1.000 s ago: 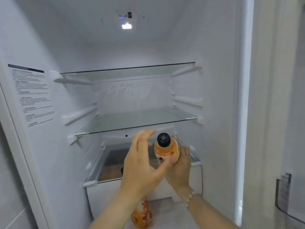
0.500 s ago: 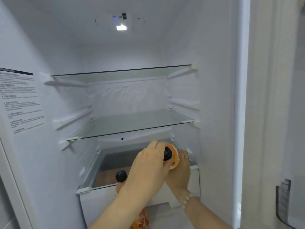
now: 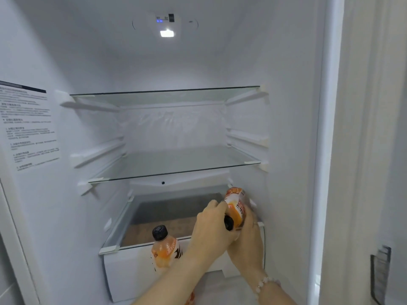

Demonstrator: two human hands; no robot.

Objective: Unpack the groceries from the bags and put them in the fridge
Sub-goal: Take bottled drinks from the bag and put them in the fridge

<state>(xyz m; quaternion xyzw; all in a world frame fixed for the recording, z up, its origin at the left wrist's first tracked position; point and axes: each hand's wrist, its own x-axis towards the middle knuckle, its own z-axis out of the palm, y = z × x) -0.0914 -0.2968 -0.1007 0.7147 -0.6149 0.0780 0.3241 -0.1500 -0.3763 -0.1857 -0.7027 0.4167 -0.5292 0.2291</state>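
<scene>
Juice bottle [image 3: 236, 208] is in both grips, tipped over with its black cap toward you and its base pointing into the fridge [image 3: 293, 106]. It's low on the right, over the glass cover [image 3: 154, 212] of the white drawer [image 3: 132, 271]. Your left grip [image 3: 211, 227] curls round the neck at the cap, and your right grip [image 3: 248, 236] wraps the body from underneath. This looks like the placing step. Next it wants laying flat on that cover or righting to stand, clear of the side wall. Whether it touches the glass yet, I can't tell. A second juice bottle [image 3: 165, 247] stands lower, before the drawer front, but your left forearm hides its base. No bags in view, and the label print is too blurred to read.
</scene>
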